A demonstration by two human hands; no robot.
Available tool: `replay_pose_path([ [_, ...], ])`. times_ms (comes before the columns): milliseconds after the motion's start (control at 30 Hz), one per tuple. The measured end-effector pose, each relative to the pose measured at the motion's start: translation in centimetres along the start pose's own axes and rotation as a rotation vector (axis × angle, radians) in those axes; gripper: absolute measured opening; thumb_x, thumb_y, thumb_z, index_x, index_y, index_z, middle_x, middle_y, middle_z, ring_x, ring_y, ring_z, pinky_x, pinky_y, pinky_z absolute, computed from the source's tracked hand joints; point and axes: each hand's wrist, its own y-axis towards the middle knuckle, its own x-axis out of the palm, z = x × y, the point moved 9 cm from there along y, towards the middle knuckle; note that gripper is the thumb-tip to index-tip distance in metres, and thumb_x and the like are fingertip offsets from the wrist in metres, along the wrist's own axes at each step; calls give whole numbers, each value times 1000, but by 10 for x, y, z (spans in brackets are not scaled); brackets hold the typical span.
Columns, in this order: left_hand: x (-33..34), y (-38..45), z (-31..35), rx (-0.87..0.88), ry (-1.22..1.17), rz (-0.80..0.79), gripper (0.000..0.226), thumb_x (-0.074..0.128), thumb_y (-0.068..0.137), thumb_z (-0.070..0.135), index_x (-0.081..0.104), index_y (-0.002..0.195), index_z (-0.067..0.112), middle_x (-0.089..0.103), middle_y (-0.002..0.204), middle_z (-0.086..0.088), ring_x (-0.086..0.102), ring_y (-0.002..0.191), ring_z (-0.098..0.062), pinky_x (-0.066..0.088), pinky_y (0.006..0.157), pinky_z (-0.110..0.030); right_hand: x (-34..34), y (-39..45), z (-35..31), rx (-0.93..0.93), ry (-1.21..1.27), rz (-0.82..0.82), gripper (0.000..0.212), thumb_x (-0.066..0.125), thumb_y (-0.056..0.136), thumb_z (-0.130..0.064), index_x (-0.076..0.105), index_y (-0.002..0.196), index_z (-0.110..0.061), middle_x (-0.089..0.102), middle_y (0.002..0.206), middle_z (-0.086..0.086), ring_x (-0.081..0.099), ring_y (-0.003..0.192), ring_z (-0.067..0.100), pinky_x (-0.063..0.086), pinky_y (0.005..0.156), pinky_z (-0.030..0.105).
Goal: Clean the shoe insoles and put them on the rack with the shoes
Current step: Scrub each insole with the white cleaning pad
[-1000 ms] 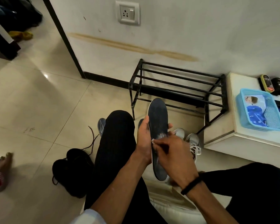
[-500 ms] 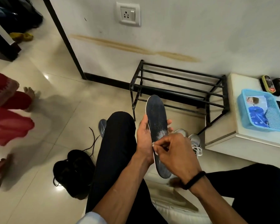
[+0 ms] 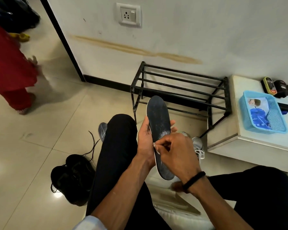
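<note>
A dark shoe insole [image 3: 158, 120] stands upright in front of me, with a whitish smear near its middle. My left hand [image 3: 145, 140] grips it from the left side, fingers wrapped behind it. My right hand [image 3: 175, 153] lies over its lower half and pinches a small white wipe [image 3: 155, 145] against its surface. A black metal shoe rack [image 3: 181, 90] stands against the wall behind. Grey sneakers [image 3: 197, 143] with white laces sit on the floor to the right, half hidden by my hand. Another grey insole [image 3: 102, 131] peeks out left of my knee.
A pair of black shoes [image 3: 71, 178] with loose laces lies on the floor at my left. A white low table [image 3: 256, 146] at the right carries a blue basket [image 3: 263, 112] and polish items. A person in red [image 3: 8, 68] walks at the far left.
The insole has lifted slightly and my right hand keeps rubbing the wipe over its middle. The person in red has walked from the lower left toward the upper left.
</note>
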Motion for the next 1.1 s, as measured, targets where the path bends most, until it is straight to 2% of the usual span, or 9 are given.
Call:
replay_pose_path([
  [167,-4,-4,-4,32,76,33,71,43,101,62,63,136,3,68,122,-17,67,112,-28,54,101,-41,-5,28,21,34,-1,157,13,80,81,-10,78,73,-20,72,79,-6,65,69,7,59,72,31],
  [300,-7,-2,-2,27,75,38,73,42,100,64,68,128,2,69,116,-18,68,104,-29,55,95,-42,-2,14,24,1,20,98,11,80,81,-9,79,78,-20,74,80,-7,67,70,5,58,73,25],
  [467,-12,7,-10,15,67,46,83,45,95,71,61,137,2,57,140,-24,60,120,-34,45,112,-48,-1,-6,24,-51,-20,96,24,76,76,5,79,76,-19,73,81,-3,66,74,11,54,71,20],
  [600,-5,5,-16,3,103,31,75,40,98,69,71,126,7,70,115,-17,69,104,-28,56,95,-44,-7,23,42,22,-32,156,19,73,84,-1,80,86,-18,73,90,-3,62,78,5,43,71,4],
  [667,-4,3,-17,-2,121,22,75,45,96,70,65,133,8,71,107,-14,69,99,-26,56,86,-41,-7,30,46,48,-26,178,19,72,84,0,80,85,-18,74,89,-3,62,77,5,48,71,9],
  [733,-7,4,-14,9,131,34,76,45,96,69,64,133,5,70,109,-15,68,101,-28,57,90,-42,-4,25,43,51,15,160,19,75,83,-1,80,85,-18,75,89,-6,66,78,3,55,76,15],
  [900,-9,5,-14,-37,92,29,83,38,96,72,74,119,1,65,117,-20,63,107,-29,53,100,-40,4,-2,33,-4,35,71,22,78,81,-2,81,91,-21,76,94,-7,61,77,-5,42,77,-3],
  [1000,-8,6,-16,-37,134,40,79,34,99,70,78,113,6,70,115,-17,69,103,-27,53,99,-42,1,12,42,32,-1,116,19,76,83,-6,80,89,-24,75,95,-8,65,79,0,49,75,5],
  [1100,-3,6,-13,-28,131,38,75,34,99,69,80,108,11,75,105,-14,74,92,-25,59,86,-38,-1,31,47,46,-93,163,16,74,85,-13,79,88,-27,73,92,-11,66,80,7,59,72,27],
])
